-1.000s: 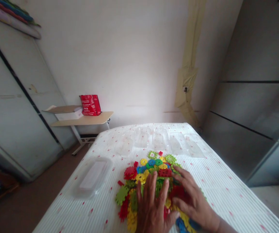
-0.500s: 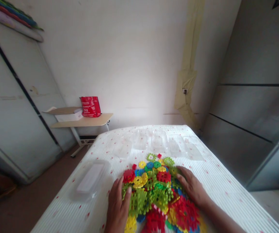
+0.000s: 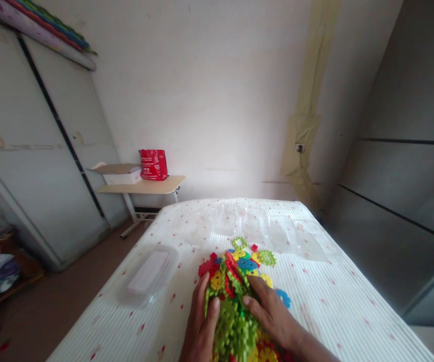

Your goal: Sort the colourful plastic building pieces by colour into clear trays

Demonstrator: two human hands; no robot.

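Note:
A heap of plastic interlocking pieces (image 3: 235, 324), mostly green squares with red, yellow and blue flower-shaped discs, is piled at the table's near side. My left hand (image 3: 200, 324) lies along the heap's left side, fingers stretched out and thumb apart, touching the pieces. From the right, my right hand (image 3: 271, 314) presses against the heap with its thumb spread from the fingers. Neither hand is closed round a single piece. At the far edge of the heap lie a green ring-like piece (image 3: 267, 258) and a small red piece (image 3: 254, 247). A blue disc (image 3: 283, 298) sits beside my right hand.
On the left of the striped white tablecloth (image 3: 337, 301) is a clear plastic box (image 3: 152, 276) with a pale rectangle visible. Several clear containers (image 3: 254, 224) stand along the back. Beyond are a side table (image 3: 145, 186) with a red bag (image 3: 153, 165) and grey cabinets.
Both hands have moved closer together, squeezing the heap narrower and taller. Some red and green pieces now stand tilted up between them. The camera view has shifted slightly.

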